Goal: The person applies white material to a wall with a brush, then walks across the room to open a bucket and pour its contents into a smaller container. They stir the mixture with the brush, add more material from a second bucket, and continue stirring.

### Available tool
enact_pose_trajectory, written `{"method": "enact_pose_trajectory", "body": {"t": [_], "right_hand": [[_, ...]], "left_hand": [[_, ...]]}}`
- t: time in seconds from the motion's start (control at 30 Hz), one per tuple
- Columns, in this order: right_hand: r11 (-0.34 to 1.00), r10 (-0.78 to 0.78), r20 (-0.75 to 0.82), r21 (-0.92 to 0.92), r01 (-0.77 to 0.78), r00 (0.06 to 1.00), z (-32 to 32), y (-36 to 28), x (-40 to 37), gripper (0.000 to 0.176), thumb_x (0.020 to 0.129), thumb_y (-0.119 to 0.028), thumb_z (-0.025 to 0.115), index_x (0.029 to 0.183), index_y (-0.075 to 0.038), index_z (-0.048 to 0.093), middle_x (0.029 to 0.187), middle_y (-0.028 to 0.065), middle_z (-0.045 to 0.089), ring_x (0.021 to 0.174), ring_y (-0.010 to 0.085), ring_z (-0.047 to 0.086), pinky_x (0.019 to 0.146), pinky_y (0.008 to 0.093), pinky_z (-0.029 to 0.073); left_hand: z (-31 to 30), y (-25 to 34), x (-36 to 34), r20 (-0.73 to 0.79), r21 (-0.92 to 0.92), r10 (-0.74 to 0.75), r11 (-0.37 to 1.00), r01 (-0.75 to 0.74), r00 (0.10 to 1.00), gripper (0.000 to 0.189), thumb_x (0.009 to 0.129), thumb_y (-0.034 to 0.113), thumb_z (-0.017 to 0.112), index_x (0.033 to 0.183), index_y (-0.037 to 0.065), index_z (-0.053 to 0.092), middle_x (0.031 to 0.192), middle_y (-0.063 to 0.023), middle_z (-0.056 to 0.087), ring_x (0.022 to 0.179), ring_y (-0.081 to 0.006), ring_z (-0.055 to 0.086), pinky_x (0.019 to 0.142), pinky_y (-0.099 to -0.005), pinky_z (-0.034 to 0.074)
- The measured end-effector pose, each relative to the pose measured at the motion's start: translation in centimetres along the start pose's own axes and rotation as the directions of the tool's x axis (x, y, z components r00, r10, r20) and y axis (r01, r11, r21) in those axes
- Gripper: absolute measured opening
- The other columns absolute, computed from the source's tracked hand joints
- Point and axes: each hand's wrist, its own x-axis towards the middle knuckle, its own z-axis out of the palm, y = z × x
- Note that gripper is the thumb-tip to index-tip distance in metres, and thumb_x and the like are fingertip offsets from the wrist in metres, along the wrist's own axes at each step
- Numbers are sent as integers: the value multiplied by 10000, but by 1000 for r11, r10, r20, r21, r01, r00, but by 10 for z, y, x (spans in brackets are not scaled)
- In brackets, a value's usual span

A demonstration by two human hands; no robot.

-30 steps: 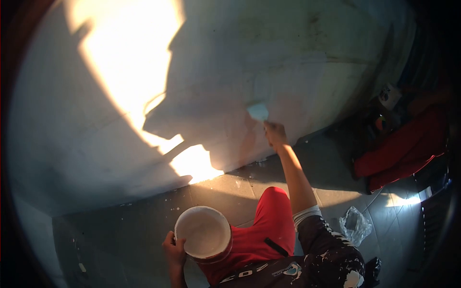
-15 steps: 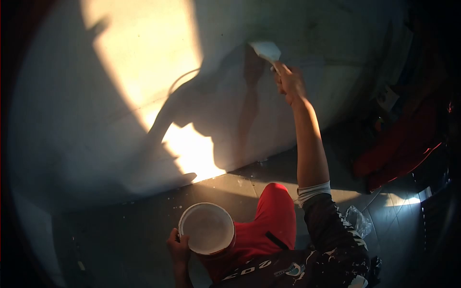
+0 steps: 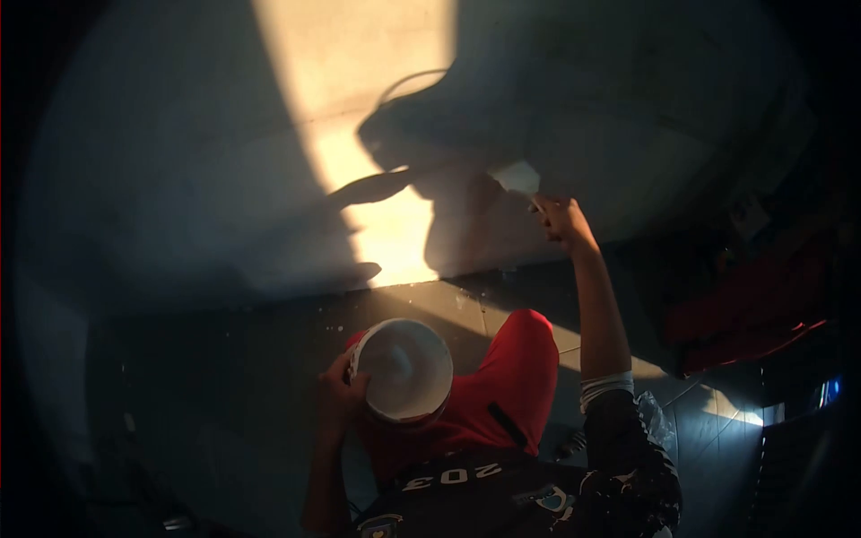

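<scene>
My right hand [image 3: 563,221] is closed around the handle of a wide, flat, pale paintbrush [image 3: 519,177], its head against the lower wall [image 3: 592,161]. Its shadow falls on the wall just to the left. My left hand [image 3: 345,381] grips the left rim of a round bucket [image 3: 405,369], thumb near the edge and the other fingers outside. Whitish stuff coats the inside of the bucket, which rests against my red-trousered leg [image 3: 516,368].
Bright sunlight and my shadow fall across the wall. Pale specks dot the dark tiled floor [image 3: 502,305]. Clear plastic [image 3: 657,421] lies by my right elbow. A red item [image 3: 744,314] is at the right.
My right hand has brought the paintbrush lower along the wall. The view has shifted, and the bucket now sits higher in it, still in my left hand.
</scene>
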Motion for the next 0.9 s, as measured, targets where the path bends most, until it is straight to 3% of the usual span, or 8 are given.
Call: {"method": "enact_pose_trajectory", "body": {"t": [0.13, 0.23, 0.33, 0.53, 0.63, 0.7, 0.8, 0.9], "right_hand": [[967, -137, 287, -169, 191, 948, 11, -75, -87, 263, 941, -264, 592, 859, -23, 657, 666, 1, 548, 528, 50, 435, 460, 233, 356], [861, -181, 637, -265, 434, 749, 20, -90, -129, 233, 933, -205, 573, 934, 6, 673, 720, 43, 592, 656, 99, 541, 604, 270, 457], [805, 13, 810, -356, 474, 586, 43, -87, -161, 225, 909, -142, 547, 994, 16, 681, 772, 119, 633, 763, 207, 627, 731, 356, 499], [246, 50, 924, -379, 892, 379, 147, 11, -182, 249, 828, -84, 576, 1043, 17, 653, 948, 233, 649, 847, 357, 680, 712, 431, 561], [226, -85, 923, -350, 909, 376, 203, 55, -178, 300, 811, -65, 580, 1086, 53, 600, 932, 252, 636, 811, 385, 681, 660, 428, 567], [319, -175, 857, -417, 851, 485, 220, 66, -177, 354, 815, -60, 573, 1137, 85, 549, 908, 259, 630, 807, 395, 682, 678, 420, 571], [398, -158, 756, -539, 742, 635, 248, 85, -181, 366, 824, -79, 572, 1144, 95, 536, 891, 259, 629, 771, 377, 690, 659, 418, 575], [373, -125, 765, -553, 745, 631, 266, 93, -186, 490, 835, -94, 553, 1272, 107, 462, 941, 273, 629, 784, 400, 680, 652, 446, 568]], "left_hand": [[-7, 7, 8, 55, 43, 8, 999, -10, 998, 260, 762, 215, 637, 826, -27, 565, 655, -188, 571, 570, -179, 536, 555, -366, 439], [-8, -1, 12, 73, 92, -33, 995, 27, 997, 262, 760, 218, 634, 850, -25, 595, 671, -196, 592, 580, -199, 580, 562, -370, 449], [-13, -1, 15, 111, 79, -37, 996, 28, 993, 261, 757, 215, 630, 859, -24, 604, 666, -190, 596, 581, -215, 597, 567, -369, 451], [-13, 4, 16, 164, 87, -75, 994, 61, 984, 249, 761, 196, 610, 879, -23, 603, 665, -178, 600, 563, -207, 575, 574, -353, 456], [-11, 1, 13, 141, 46, -93, 995, 87, 986, 224, 767, 176, 594, 863, -27, 583, 652, -187, 573, 544, -206, 542, 562, -355, 440], [-10, -5, 10, 131, 69, -96, 994, 87, 987, 212, 768, 166, 589, 851, -28, 571, 640, -191, 552, 536, -193, 516, 550, -357, 426], [-9, -9, 10, 100, 68, -71, 996, 64, 992, 192, 766, 149, 584, 827, -30, 547, 618, -197, 513, 521, -172, 471, 527, -362, 399], [-9, -4, 8, 68, 33, -60, 998, 58, 996, 179, 762, 136, 583, 805, -29, 529, 606, -199, 493, 511, -163, 449, 512, -363, 386]]}}
